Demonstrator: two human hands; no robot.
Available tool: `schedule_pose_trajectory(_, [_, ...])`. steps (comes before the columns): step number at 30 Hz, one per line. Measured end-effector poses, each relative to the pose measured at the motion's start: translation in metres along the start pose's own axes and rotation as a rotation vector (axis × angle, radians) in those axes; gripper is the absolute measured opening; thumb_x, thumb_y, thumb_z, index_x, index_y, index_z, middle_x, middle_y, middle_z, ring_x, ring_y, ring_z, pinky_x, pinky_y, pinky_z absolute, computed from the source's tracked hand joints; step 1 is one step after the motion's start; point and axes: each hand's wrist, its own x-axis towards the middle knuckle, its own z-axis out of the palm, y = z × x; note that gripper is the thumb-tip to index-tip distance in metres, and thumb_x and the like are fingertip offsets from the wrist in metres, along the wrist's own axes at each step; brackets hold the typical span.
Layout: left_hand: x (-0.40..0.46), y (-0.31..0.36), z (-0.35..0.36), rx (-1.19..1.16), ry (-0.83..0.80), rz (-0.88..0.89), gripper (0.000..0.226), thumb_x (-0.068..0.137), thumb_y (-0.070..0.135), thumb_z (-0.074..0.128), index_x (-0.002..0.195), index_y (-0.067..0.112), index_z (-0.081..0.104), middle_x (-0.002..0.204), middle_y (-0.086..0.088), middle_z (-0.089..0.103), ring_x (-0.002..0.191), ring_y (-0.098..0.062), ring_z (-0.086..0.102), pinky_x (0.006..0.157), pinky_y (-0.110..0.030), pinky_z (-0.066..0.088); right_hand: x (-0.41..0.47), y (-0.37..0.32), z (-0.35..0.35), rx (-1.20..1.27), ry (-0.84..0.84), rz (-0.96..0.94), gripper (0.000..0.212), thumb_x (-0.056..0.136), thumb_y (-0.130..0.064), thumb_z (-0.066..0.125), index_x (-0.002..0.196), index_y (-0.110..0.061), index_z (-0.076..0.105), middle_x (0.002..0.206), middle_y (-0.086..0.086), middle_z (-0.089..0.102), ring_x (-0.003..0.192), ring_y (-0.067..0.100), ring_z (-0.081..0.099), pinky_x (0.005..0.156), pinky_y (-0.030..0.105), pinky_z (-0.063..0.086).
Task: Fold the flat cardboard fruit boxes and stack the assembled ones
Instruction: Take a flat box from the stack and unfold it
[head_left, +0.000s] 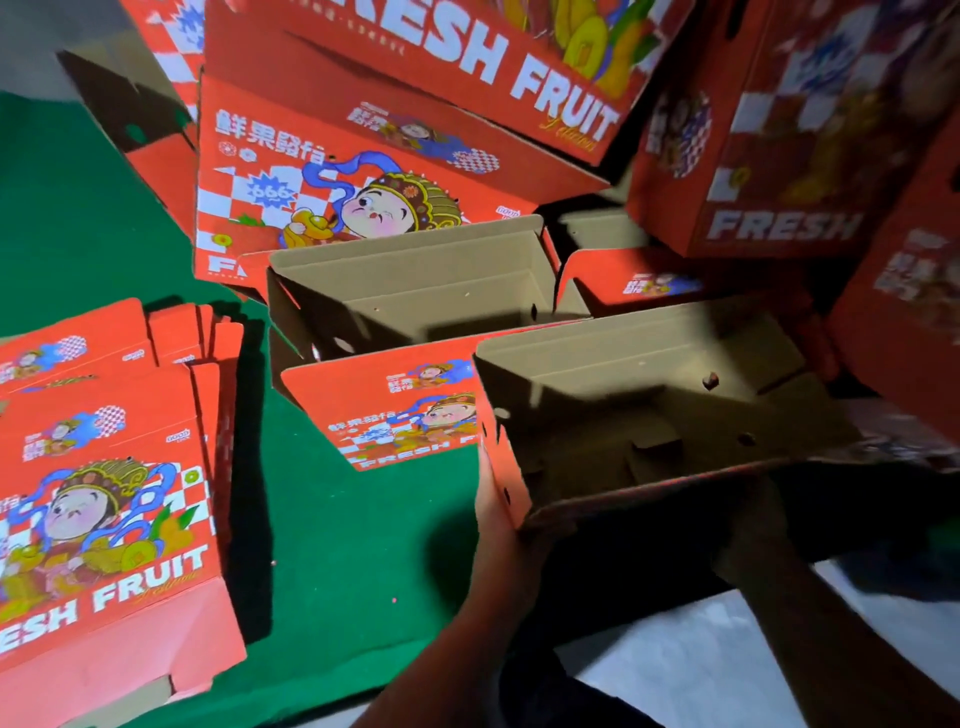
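Red cardboard fills most of my view — printed fruit boxes with a cartoon figure and "FRESH FRUIT" lettering. I have the assembled box (649, 410) up in both hands, its open brown inside facing me, tilted a little. My left hand (501, 525) lies along its near-left corner, fingers pressed flat up the red outer wall. My right hand (753, 530) is under the near edge in deep shadow; it touches the cardboard, but I cannot tell whether the fingers curl round it or lie straight.

Just behind and to the left sits a second open box (415, 296), also showing its brown inside. Beyond it more boxes are piled up (363, 156), leaning at angles, and others stand at the right (779, 156). On the green mat (337, 545) at my left lies the stack of flat boxes (104, 493), printed side up.
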Motion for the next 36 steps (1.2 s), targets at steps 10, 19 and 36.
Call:
schedule_pose_trajectory(10, [0.003,0.024,-0.009,0.324,-0.275,-0.083,0.099,0.085,-0.001,0.069,0.159,0.020,0.007,0.148,0.036,0.021,0.132,0.032,0.023,0.110,-0.002,0.025,-0.018,0.122,0.048,-0.317,0.307,-0.015,0.041,0.107,-0.024,0.042,0.135,0.002,0.056,0.116,0.032,0.065,0.079,0.032,0.065,0.060,0.030,0.052])
schedule_pose_trajectory(19, [-0.041,0.043,-0.076,0.202,-0.070,-0.341,0.034,0.102,0.003,0.054,0.134,0.014,0.060,0.132,0.000,0.066,0.123,-0.015,0.063,0.113,-0.028,0.044,-0.066,0.198,0.093,-0.763,0.131,-0.001,0.018,0.100,-0.014,0.054,0.115,-0.003,0.056,0.106,0.028,0.067,0.085,0.034,0.067,0.068,0.042,0.054])
schedule_pose_trajectory(36, [-0.076,0.045,-0.328,1.245,0.291,-0.508,0.100,0.081,0.054,0.072,0.162,0.033,0.017,0.170,-0.011,0.013,0.154,-0.041,0.013,0.125,-0.049,0.014,-0.103,0.279,0.185,-1.140,-0.364,-0.035,0.034,0.101,-0.014,0.054,0.134,-0.024,0.058,0.110,0.010,0.064,0.084,0.020,0.065,0.073,0.028,0.048])
